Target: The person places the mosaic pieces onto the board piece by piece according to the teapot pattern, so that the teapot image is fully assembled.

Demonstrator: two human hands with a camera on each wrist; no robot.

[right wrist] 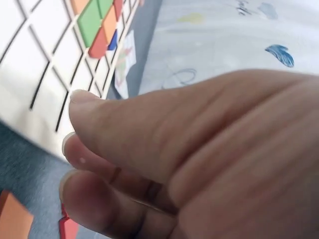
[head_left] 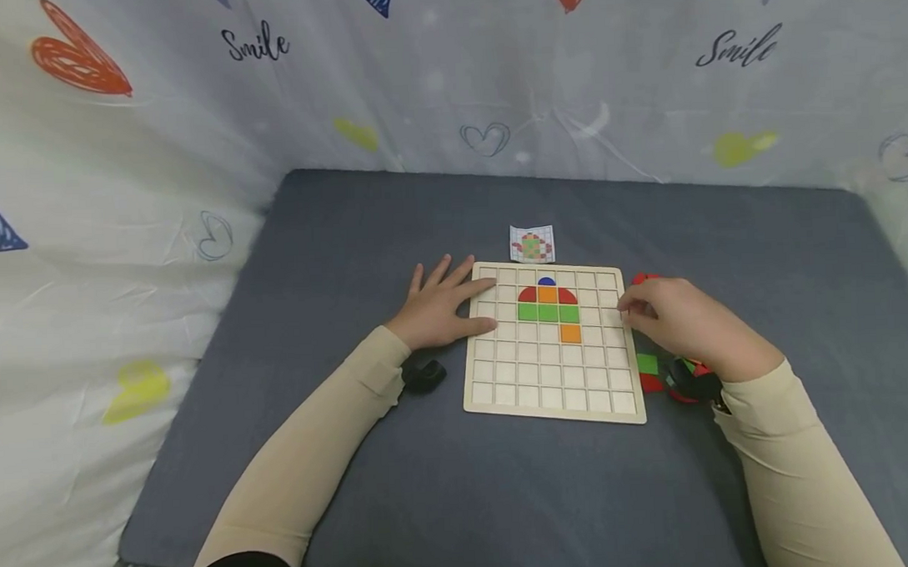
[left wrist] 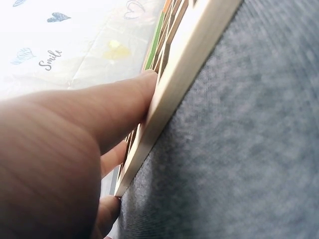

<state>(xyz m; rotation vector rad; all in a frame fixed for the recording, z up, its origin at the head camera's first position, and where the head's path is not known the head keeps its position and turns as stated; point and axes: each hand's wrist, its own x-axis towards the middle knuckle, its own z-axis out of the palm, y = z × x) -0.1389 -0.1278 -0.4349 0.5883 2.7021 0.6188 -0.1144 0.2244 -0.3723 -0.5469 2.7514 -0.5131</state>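
A pale wooden grid board [head_left: 551,401] lies on the grey cloth. Set in its squares are green squares [head_left: 548,313], an orange square [head_left: 570,334] with another higher up, red quarter-rounds [head_left: 527,295] and a blue half-round [head_left: 546,281]. My left hand [head_left: 443,309] rests at the board's left edge, fingers spread, with thumb and forefinger on its top. In the left wrist view the thumb [left wrist: 124,102] presses at the rim. Over the right edge is my right hand [head_left: 673,322], fingers loosely bent. The right wrist view shows nothing between its thumb [right wrist: 114,119] and fingers.
A small picture card [head_left: 532,245] with a coloured pattern lies just behind the board. Loose pieces, among them a green one [head_left: 647,363] and a red one [head_left: 650,383], lie right of the board, partly hidden under the right hand and wrist. A printed curtain [head_left: 432,84] hangs behind.
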